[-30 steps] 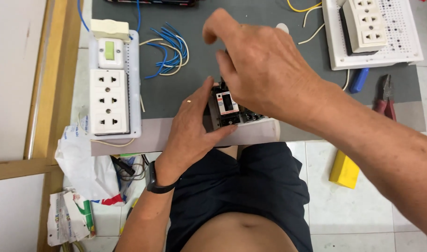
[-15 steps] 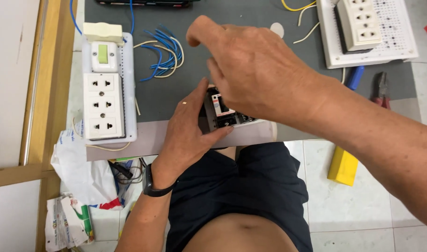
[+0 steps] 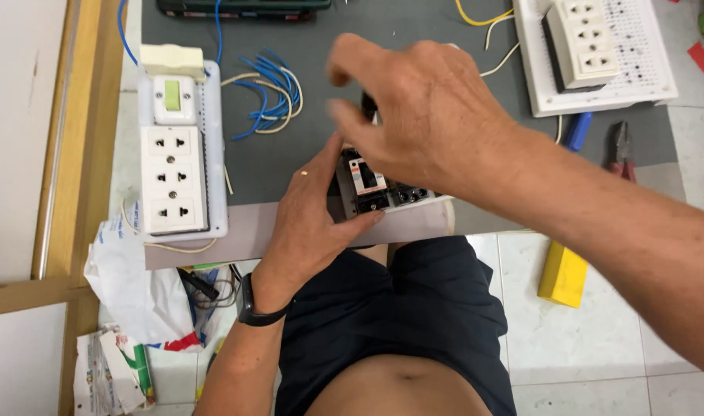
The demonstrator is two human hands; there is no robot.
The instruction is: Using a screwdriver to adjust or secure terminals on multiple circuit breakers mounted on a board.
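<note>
The left hand grips a small black breaker block at the near edge of the bench, its fingers wrapped around the block's left side and the thumb pressed along the front lower edge. The block sits partly over the bench's front lip, directly above the person's lap. The right hand hovers over the top of the block, fingers bunched narrowly around a small dark item; what that item is cannot be told, as it is largely hidden and blurred. A black wristband circles the left wrist. To the left on the bench lies a white socket panel with a green switch and three outlets. Between that panel and the right hand lies a loose bundle of blue and cream wires. At the far right corner rests a white perforated board carrying another socket strip. Just beside it lie a blue-handled tool and red-handled pliers. A yellow block lies on the tiled floor.
</note>
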